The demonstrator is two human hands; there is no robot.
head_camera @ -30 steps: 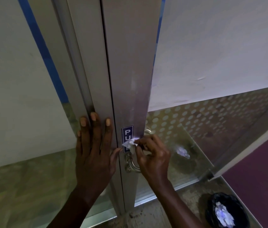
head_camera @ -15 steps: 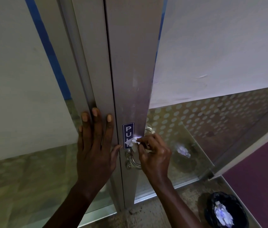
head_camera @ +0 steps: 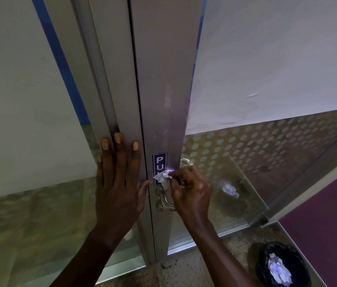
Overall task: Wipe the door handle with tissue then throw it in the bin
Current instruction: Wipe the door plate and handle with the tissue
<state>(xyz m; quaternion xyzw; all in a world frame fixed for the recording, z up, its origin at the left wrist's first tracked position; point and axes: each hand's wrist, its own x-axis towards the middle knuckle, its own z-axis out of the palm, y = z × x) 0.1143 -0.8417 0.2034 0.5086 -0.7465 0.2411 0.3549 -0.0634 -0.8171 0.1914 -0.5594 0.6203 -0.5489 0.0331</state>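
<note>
A curved metal door handle (head_camera: 164, 200) is fixed to the aluminium door frame (head_camera: 163, 100), below a blue PULL sticker (head_camera: 159, 161). My right hand (head_camera: 192, 191) pinches a small crumpled white tissue (head_camera: 163, 177) and holds it at the upper part of the handle, over the sticker's lower end. My left hand (head_camera: 117, 183) lies flat, fingers spread, against the frame just left of the handle. A black-lined bin (head_camera: 283, 264) with white tissue in it stands on the floor at the lower right.
Frosted glass panels (head_camera: 267, 69) flank the frame on both sides, with a dotted band lower down. The glass to the right shows a reflection of the tissue (head_camera: 230, 189). A purple wall (head_camera: 329, 214) rises behind the bin. Speckled floor lies below.
My right hand with the tissue has shifted slightly up along the handle. My left hand stays pressed on the frame.
</note>
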